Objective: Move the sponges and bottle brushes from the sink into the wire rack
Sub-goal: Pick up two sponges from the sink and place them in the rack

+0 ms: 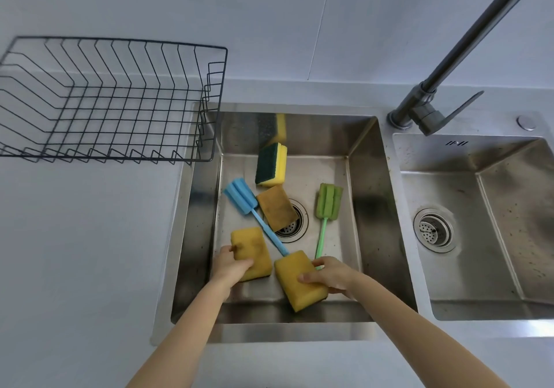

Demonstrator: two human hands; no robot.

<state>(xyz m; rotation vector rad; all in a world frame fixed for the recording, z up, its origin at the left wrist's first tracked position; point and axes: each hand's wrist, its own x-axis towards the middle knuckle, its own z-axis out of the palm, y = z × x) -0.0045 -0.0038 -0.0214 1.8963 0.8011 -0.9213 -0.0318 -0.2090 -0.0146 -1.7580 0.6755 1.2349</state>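
From the head view, your left hand (232,263) grips one yellow sponge (251,252) and your right hand (331,273) pinches another sponge (299,281), both low in the sink (364,192). Squeeze firmly and lift straight up, clear of the blue brush (254,213) handle between them and the green brush (325,216) by your right fingers, then carry left to the rack (120,100).

No brand, label or number can be read anywhere. The only marking is a small row of dark upright strokes (456,143) on the back wall of the right-hand sink basin (443,160), just below the tap; whether they are letters or narrow slots cannot be told.
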